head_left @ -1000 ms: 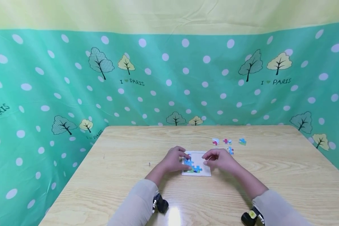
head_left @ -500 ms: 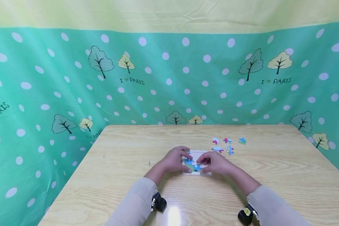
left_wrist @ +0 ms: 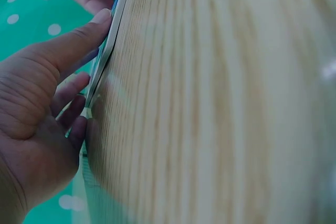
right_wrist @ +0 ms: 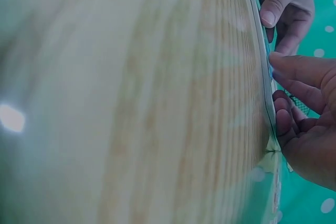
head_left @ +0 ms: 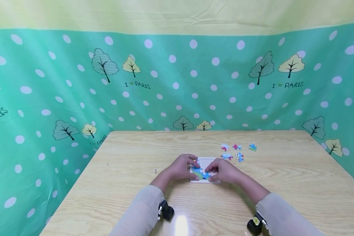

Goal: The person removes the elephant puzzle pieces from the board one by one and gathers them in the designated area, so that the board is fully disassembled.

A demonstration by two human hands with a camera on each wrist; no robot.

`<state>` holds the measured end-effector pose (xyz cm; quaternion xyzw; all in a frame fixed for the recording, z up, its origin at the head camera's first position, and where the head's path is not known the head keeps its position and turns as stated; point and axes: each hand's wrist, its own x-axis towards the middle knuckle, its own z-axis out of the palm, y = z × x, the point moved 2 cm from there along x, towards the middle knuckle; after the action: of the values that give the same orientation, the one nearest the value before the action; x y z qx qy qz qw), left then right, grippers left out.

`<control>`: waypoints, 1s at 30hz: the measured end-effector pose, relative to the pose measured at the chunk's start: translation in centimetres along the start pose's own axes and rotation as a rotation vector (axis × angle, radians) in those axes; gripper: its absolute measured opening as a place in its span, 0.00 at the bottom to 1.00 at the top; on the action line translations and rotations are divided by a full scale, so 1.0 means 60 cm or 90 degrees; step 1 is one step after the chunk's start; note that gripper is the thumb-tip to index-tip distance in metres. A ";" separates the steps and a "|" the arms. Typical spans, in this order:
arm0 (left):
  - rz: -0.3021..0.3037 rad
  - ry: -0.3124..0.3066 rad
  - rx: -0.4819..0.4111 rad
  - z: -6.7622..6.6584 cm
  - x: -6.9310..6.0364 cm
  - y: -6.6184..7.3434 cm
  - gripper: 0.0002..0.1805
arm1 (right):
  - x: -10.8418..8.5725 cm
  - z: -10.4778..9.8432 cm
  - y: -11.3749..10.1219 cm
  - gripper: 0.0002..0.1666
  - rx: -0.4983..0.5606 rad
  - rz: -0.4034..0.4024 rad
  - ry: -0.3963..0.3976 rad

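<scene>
On the light wood-grain table, a tiny dark scrap lies left of centre. To its right, the left hand rests on the thin white rectangular puzzle tray, thumb and forefinger wide apart, the thumb at the near left corner. The tray lies flat, well in from the table's far edge. Joined blue-and-green jigsaw pieces fill part of its left side, by the left hand's fingers. Near the middle of the tray's near edge, the right hand narrows its thumb and forefinger about a blue jigsaw piece, pinching it. Beyond the tray's far right corner lie a white-and-red piece, a blue-and-white piece, a red-and-white piece, a blue piece with an eye and, rightmost, a blue-and-green piece.
</scene>
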<state>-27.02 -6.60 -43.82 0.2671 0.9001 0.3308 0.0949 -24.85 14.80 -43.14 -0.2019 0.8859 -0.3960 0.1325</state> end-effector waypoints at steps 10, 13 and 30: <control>-0.003 -0.013 -0.001 -0.002 0.002 -0.002 0.18 | 0.000 0.000 0.002 0.14 -0.002 0.016 0.014; -0.011 -0.013 -0.012 0.000 0.002 -0.004 0.18 | 0.001 0.001 0.005 0.13 -0.004 0.022 0.015; -0.025 -0.010 -0.029 0.002 0.000 -0.004 0.18 | -0.003 0.000 0.002 0.13 0.008 0.001 0.006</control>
<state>-27.08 -6.71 -44.04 0.2496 0.8968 0.3470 0.1145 -24.75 14.97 -43.21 -0.1982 0.8842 -0.4024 0.1302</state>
